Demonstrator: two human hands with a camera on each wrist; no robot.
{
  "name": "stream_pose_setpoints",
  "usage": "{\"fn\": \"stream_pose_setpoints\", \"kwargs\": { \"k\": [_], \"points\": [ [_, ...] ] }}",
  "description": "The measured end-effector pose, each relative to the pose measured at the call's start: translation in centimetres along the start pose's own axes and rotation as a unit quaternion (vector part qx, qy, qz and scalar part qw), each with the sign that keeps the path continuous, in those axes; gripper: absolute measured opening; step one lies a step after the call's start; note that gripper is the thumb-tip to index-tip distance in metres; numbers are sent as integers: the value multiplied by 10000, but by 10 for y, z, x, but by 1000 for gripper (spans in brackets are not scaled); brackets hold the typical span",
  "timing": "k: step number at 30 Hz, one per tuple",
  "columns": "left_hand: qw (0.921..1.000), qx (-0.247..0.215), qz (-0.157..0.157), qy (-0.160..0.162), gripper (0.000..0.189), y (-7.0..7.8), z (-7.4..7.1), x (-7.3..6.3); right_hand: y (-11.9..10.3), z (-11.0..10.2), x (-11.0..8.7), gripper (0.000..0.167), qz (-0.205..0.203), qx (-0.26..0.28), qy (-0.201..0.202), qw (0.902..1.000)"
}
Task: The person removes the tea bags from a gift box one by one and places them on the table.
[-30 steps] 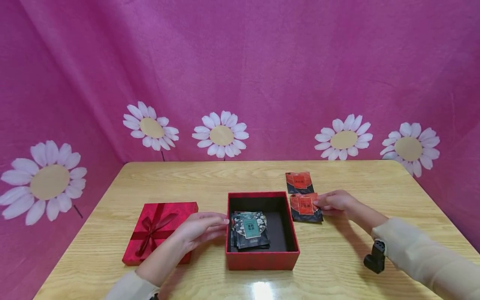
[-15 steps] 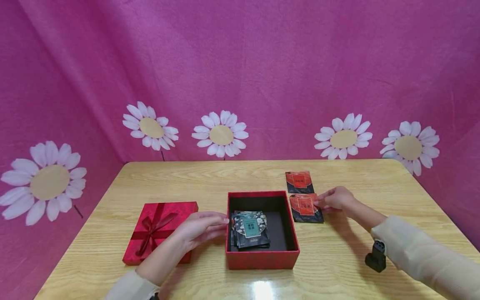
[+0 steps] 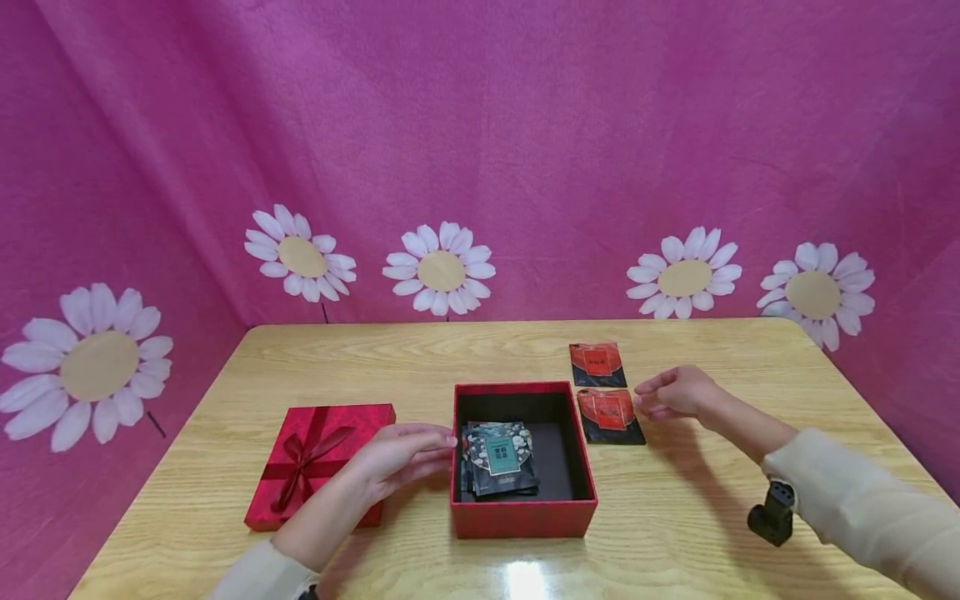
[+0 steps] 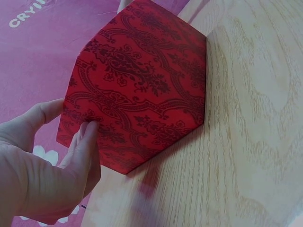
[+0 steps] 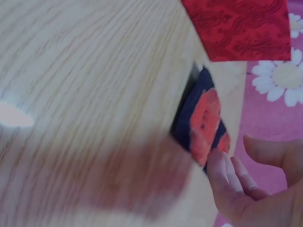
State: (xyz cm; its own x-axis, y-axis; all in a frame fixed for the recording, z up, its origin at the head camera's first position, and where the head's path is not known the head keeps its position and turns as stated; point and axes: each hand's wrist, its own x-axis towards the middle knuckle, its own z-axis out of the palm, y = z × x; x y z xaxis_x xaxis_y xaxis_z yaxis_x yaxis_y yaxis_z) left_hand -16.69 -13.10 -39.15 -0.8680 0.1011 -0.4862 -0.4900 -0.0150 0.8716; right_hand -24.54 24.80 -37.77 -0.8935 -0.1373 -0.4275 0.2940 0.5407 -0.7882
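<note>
My left hand (image 3: 401,460) rests against the left side of a red gift box (image 3: 525,521). In the left wrist view, its fingertips (image 4: 89,128) touch the patterned outer wall and the thumb meets the rim. Inside the box, dark floral sachets with a green label (image 3: 503,457) lie in an overlapping pile at the left. My right hand (image 3: 678,393) hovers at the right edge of a red-and-black sachet (image 3: 609,421), thumb and fingers apart with nothing between them. A second red-and-black sachet (image 3: 597,364) lies just behind the first.
On the left of the wooden table (image 3: 352,358) lies the red box lid (image 3: 337,429) with a ribbon bow. A pink curtain (image 3: 525,167) printed with white daisies hangs behind the table.
My right hand has let go of the nearer red-and-black sachet and drawn slightly back to the right. That sachet stays beside the box. The left hand has not moved.
</note>
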Motion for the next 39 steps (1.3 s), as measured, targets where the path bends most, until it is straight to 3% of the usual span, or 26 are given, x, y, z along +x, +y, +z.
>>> {"fn": "stream_pose_setpoints", "kwargs": {
  "k": [15, 22, 30, 39],
  "points": [
    [10000, 0, 53, 30, 36, -1, 0, -1, -51, 10, -23, 50, -419, 239, -876, 9950],
    [10000, 22, 29, 68, 35, 0, 1, -1, -76, 21, -32, 52, -446, 898, -1325, 9861],
    [10000, 54, 49, 3, 37, 1, 0, -2, -98, 48, -46, 50, -373, 1008, -1537, 9823],
    [10000, 22, 0, 67, 35, 1, 0, -2, -107, 84, -45, 43, -212, 955, -1632, 9817]
  ]
}}
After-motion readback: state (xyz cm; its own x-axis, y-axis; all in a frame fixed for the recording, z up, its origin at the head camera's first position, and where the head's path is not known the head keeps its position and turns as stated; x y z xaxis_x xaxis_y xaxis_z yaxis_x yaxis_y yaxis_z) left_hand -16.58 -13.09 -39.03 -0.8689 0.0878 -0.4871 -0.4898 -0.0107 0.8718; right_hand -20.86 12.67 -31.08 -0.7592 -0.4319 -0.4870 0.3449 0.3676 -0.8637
